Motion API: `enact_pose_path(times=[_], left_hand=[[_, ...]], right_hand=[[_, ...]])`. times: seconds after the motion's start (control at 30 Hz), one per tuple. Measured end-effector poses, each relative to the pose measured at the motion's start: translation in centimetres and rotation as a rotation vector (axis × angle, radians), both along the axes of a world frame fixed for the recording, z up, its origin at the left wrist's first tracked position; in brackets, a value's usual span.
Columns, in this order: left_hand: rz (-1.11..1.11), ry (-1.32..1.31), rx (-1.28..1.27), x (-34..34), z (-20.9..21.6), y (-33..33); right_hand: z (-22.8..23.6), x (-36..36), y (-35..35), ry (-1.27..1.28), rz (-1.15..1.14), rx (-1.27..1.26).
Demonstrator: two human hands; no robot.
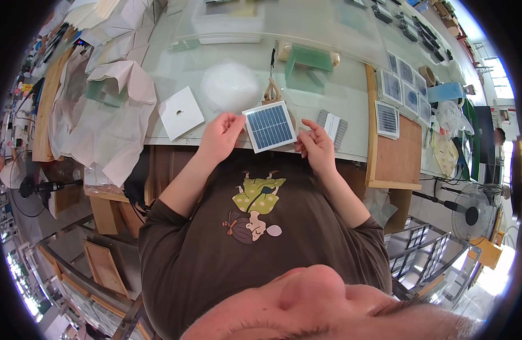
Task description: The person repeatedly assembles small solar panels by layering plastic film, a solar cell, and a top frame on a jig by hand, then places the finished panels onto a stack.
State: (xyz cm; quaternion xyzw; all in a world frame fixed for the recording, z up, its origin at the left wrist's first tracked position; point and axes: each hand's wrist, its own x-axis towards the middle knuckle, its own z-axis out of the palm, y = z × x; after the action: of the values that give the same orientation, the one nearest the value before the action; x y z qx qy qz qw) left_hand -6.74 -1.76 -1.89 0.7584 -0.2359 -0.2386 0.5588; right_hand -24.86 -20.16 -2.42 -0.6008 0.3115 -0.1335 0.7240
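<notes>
A small solar panel (pixel 269 126), dark blue cells in a white frame, is slightly tilted at the near edge of the bench, between my hands. My left hand (pixel 222 136) pinches its upper left corner with thumb and fingertips. At the panel's lower right corner, my right hand (pixel 317 146) has curled fingers and thumb closed against the edge, the index finger raised. Behind the panel lie wooden-handled pliers (pixel 271 90), partly hidden. A clear white mound (pixel 231 86) sits beyond it, and a white square board with a small hole (pixel 181 116) lies to the left.
A grey-and-white striped piece (pixel 332 129) lies right of my right hand. Several framed panels (pixel 387 120) rest on a wooden board (pixel 397 156) further right. A green glass-like block (pixel 306 62) stands behind. Crumpled white paper (pixel 122 85) covers the left side; a fan (pixel 470 215) stands right.
</notes>
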Motion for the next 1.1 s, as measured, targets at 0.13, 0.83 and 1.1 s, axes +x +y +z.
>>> enact_pose_path(times=[0.13,0.83,1.1], left_hand=[[-0.221,0.622,0.021,-1.6,0.3,1.6],[-0.238,0.800,-0.054,-3.0,-0.6,1.9],[-0.188,0.780,-0.012,-3.2,-0.1,1.9]], right_hand=[[0.7,0.4,0.2,-0.009,0.006,0.048],[0.8,-0.1,-0.2,-0.030,0.020,0.192],[1.1,-0.1,0.4,-0.032,0.062,0.169]])
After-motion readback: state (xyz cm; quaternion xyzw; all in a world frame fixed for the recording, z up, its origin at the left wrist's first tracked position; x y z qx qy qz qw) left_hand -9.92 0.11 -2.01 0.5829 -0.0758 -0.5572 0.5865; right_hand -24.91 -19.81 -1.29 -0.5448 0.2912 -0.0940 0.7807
